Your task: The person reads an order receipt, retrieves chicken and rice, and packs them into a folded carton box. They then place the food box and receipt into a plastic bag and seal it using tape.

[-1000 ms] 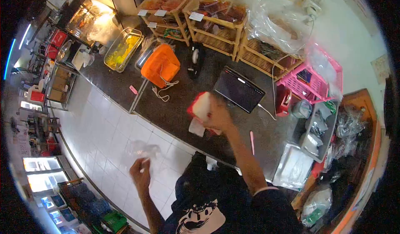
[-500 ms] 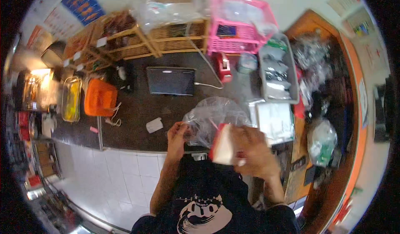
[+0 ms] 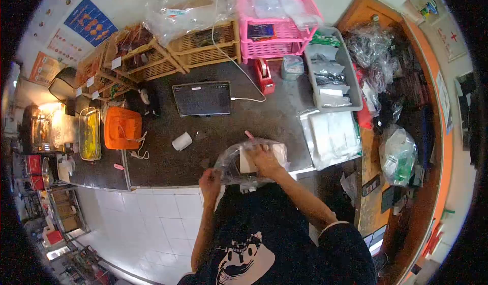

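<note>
At the front edge of the dark counter lies a clear plastic bag [image 3: 229,159]. My left hand [image 3: 209,181] is closed on the bag's left edge. My right hand [image 3: 265,160] grips a cream-coloured box [image 3: 247,164] from above, its fingers spread over the top face. The box sits within the outline of the bag; whether it is fully inside I cannot tell. Just behind the bag a small pink strip [image 3: 248,134] shows. To the left lies a small white roll or crumpled paper [image 3: 182,141].
A tablet [image 3: 202,99] with a white cable stands at the back. Beside it are a red tape dispenser [image 3: 264,75], a pink basket [image 3: 274,46] and a grey bin [image 3: 333,76]. White packets [image 3: 335,135] lie right; an orange basket [image 3: 122,127] stands left.
My right hand has carried the box left and down onto the counter, into the bag's outline. The bag now lies flatter. My left hand still holds its edge, slightly lower.
</note>
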Demonstrator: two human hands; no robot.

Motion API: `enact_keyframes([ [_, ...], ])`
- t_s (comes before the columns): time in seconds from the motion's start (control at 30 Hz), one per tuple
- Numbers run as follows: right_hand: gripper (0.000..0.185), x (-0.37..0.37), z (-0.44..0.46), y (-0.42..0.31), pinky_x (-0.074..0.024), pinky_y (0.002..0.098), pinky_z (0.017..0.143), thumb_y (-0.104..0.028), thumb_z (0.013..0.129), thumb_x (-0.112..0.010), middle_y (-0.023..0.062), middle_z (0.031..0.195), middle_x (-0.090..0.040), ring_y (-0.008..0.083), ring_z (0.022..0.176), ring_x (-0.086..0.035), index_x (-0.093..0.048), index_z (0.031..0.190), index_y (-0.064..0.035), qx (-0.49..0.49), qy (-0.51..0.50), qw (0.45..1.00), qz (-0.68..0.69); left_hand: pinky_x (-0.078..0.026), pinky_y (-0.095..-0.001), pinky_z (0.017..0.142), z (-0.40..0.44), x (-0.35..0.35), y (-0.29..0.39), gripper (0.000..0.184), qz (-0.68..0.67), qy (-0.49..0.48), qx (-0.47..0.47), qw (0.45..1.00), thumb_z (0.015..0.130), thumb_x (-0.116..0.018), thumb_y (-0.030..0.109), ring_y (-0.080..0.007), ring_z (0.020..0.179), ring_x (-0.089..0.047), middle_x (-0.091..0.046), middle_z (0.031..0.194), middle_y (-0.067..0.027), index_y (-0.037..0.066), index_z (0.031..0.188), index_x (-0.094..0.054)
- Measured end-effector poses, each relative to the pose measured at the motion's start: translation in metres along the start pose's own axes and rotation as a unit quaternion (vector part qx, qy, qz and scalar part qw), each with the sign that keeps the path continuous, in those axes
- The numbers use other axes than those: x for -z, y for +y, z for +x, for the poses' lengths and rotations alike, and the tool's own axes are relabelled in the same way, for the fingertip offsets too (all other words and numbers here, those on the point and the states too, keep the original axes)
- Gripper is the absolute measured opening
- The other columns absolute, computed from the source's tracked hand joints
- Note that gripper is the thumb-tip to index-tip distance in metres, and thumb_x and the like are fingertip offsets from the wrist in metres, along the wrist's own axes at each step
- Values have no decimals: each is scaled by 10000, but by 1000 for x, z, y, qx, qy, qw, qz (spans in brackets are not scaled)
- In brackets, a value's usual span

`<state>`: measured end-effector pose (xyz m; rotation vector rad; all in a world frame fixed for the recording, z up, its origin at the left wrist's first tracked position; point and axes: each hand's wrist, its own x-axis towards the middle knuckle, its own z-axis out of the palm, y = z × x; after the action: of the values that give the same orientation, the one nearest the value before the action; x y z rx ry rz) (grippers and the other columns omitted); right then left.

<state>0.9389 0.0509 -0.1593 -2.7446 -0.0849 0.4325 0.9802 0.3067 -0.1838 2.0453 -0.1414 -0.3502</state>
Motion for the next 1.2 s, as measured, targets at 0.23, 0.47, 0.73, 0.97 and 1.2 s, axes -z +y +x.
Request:
enact_keyframes([
  [0.23, 515, -143, 33, -1, -270, 612, 1121, -165, 907, -538, 93, 1335, -609, 352, 1291, -475, -524, 1421, -192, 60, 194, 974, 104, -496, -306, 634, -10, 37, 129, 259, -245, -8, -12, 969, 1029, -559, 183, -147, 675, -614, -649, 728, -77, -27, 903, -643],
  [0.47, 507, -205, 41, -4, -288, 615, 1104, -335, 941, -525, 148, 1289, -629, 365, 1247, -550, -538, 1402, -124, 61, 57, 983, 162, -519, -333, 627, -29, 25, 71, 279, -234, -89, 62, 966, 1038, -550, 258, -175, 664, -626, -642, 802, -80, -8, 993, -617],
  [0.73, 444, -81, 47, -44, -469, 487, 987, -324, 841, -657, 149, 1141, -704, 311, 1104, -656, -638, 1245, -144, 49, -53, 995, 69, -550, -401, 713, -33, 72, 79, 221, -396, -52, 61, 915, 1013, -542, 144, -243, 743, -667, -660, 829, -128, 14, 840, -587],
  [0.97, 268, -70, 13, -21, -523, 436, 815, -279, 824, -674, 127, 978, -742, 299, 945, -699, -727, 1015, -98, 122, -11, 992, 42, -566, -424, 826, -32, 100, 155, 221, -213, 27, 1, 977, 925, -631, 186, -267, 946, -668, -703, 1091, -164, -20, 974, -695],
  [1.2, 207, 67, -25, -12, -507, 500, 721, -280, 823, -673, 126, 912, -743, 302, 853, -701, -764, 874, -101, 97, -20, 995, 18, -576, -323, 681, -31, 74, 179, 340, -198, 15, 91, 976, 989, -572, 249, -186, 837, -663, -682, 1062, -128, -24, 1166, -669],
])
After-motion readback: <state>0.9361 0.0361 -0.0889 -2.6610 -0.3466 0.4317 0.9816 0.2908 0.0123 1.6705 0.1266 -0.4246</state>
